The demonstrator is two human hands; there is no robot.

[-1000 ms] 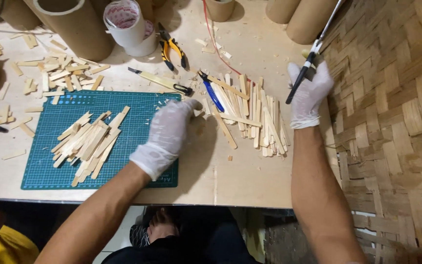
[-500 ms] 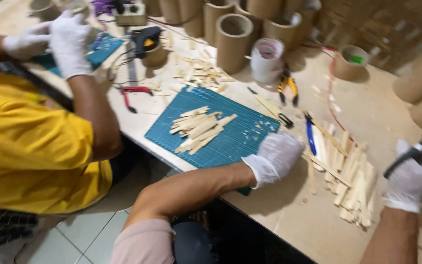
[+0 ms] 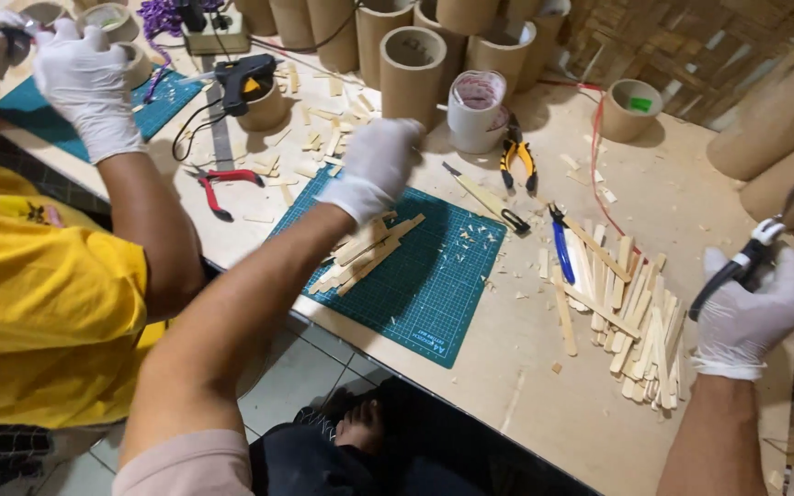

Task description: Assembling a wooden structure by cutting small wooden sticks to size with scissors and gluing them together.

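Observation:
My left hand (image 3: pixel 377 165), in a white glove, reaches out over the far edge of the green cutting mat (image 3: pixel 434 276), above a small heap of flat wooden sticks (image 3: pixel 365 253); its fingers curl down and I cannot tell whether they hold anything. My right hand (image 3: pixel 751 312), also gloved, is closed on the black handle of a thin metal tool (image 3: pixel 765 239) that points up to the right. A larger pile of wooden sticks (image 3: pixel 631 317) lies just left of that hand.
Cardboard tubes (image 3: pixel 413 69) stand along the back, next to a roll of tape (image 3: pixel 476 110). Yellow-handled pliers (image 3: pixel 518 161), a blue pen (image 3: pixel 562 248), red pliers (image 3: pixel 218 188) and a glue gun (image 3: pixel 245 73) lie about. A person in a yellow shirt (image 3: pixel 39 303) works at left with gloved hands (image 3: pixel 80 78).
The view has swung left and the neighbour has come into sight. My left hand has moved from the mat's right edge to its far side. My right hand still grips the tool.

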